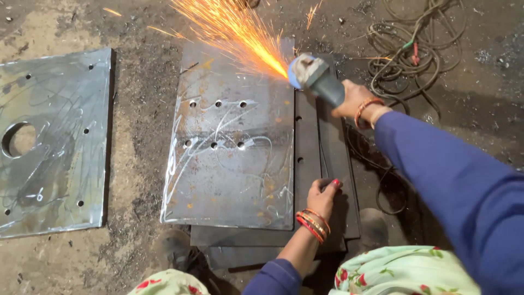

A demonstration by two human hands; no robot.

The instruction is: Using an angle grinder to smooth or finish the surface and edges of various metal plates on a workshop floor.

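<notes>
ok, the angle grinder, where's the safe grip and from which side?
Grip the grey body behind the head, coming from the rear right, as the right hand does. The disc end points left toward the top steel plate and throws sparks up and left, so the tail end is the clear side. The left hand rests on the plates' right edge, well below the disc.
</notes>
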